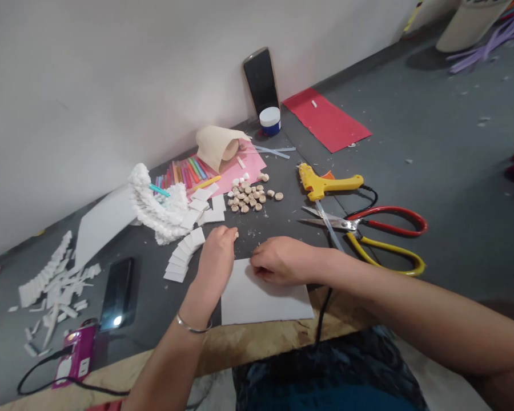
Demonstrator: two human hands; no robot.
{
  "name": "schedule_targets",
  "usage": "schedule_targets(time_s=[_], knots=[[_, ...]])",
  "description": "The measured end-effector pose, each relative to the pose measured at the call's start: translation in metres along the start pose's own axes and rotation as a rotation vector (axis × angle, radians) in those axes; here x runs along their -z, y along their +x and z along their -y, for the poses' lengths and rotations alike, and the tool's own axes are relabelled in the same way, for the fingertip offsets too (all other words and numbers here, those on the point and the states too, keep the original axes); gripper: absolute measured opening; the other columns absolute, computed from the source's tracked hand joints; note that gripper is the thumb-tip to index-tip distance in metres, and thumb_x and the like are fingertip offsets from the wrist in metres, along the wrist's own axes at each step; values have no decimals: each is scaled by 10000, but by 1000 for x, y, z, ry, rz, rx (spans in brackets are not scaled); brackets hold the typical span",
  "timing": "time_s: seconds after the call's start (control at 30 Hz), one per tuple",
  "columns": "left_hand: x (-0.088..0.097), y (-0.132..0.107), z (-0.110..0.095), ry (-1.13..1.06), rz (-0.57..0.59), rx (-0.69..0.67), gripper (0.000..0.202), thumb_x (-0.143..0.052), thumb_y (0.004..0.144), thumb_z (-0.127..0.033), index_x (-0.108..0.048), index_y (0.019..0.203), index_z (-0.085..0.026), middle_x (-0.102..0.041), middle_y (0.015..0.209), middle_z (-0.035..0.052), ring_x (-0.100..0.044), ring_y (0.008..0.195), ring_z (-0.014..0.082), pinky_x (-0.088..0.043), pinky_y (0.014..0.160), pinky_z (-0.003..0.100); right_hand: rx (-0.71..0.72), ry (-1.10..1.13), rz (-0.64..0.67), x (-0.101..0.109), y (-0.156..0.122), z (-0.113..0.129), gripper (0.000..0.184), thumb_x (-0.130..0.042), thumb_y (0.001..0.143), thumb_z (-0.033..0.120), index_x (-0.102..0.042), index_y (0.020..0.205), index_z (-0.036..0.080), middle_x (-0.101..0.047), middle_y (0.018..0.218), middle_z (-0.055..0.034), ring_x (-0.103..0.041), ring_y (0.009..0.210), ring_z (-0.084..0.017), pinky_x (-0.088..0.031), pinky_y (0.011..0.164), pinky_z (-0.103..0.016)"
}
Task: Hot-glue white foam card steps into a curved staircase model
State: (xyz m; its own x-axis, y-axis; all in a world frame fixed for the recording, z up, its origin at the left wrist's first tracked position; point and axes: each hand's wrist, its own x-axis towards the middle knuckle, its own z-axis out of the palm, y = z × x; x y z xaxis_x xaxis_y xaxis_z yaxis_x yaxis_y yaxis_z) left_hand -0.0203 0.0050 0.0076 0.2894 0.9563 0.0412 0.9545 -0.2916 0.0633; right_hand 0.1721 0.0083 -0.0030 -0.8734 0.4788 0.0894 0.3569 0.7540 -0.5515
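My left hand point(217, 255) is pinched closed, with a small pale piece point(236, 235) showing at its fingertips. What kind of piece it is cannot be told. My right hand point(280, 260) rests over the top edge of a white sheet point(261, 305), its fingers curled down; anything inside them is hidden. Beyond both hands lies a heap of small round beige pieces point(251, 197). White square cards point(185, 254) fan out just left of my left hand. To the right of my right hand lie large scissors point(351, 224) with red and yellow handles, blades apart.
A yellow glue gun point(325, 182) lies behind the scissors. Left are a fluffy white bundle point(163, 211), a phone point(117, 294), white scraps point(57, 291) and a purple power strip point(75, 357). Along the back are a masking-tape roll point(220, 145), a jar point(269, 121) and red paper point(329, 120).
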Motion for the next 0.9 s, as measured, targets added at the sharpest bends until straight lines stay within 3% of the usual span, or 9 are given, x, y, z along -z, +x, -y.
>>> schedule_targets(time_s=[0.1, 0.3, 0.6, 0.9], knots=[[-3, 1, -1, 65, -16, -31, 287, -416, 952, -133, -685, 1049, -114, -650, 867, 107, -611, 847, 249, -487, 762, 360, 0, -1, -15, -1, 0, 0, 166, -536, 822, 182, -676, 739, 155, -675, 742, -50, -504, 636, -141, -273, 582, -282], [4, -1, 6, -24, -81, -7, 268, -435, 939, -128, -663, 1080, -134, -661, 906, 104, -616, 866, 239, -485, 756, 348, 7, 4, -14, -1, -1, -1, 166, -529, 831, 191, -675, 756, 160, -687, 767, -55, -529, 670, -149, -291, 599, -281], [3, -5, -6, 174, 27, -62, 273, -412, 941, -92, -678, 997, -123, -625, 873, 103, -571, 859, 251, -470, 750, 359, -5, 7, 8, 2, 0, 1, 169, -535, 836, 190, -684, 765, 157, -689, 775, -58, -518, 656, -141, -275, 588, -275], [-4, -4, 2, 118, -38, -79, 257, -419, 947, -107, -657, 1045, -125, -633, 890, 98, -569, 856, 237, -461, 758, 343, 5, 0, 4, 2, 0, 1, 174, -529, 838, 175, -679, 752, 151, -678, 756, -48, -495, 643, -135, -262, 576, -275]])
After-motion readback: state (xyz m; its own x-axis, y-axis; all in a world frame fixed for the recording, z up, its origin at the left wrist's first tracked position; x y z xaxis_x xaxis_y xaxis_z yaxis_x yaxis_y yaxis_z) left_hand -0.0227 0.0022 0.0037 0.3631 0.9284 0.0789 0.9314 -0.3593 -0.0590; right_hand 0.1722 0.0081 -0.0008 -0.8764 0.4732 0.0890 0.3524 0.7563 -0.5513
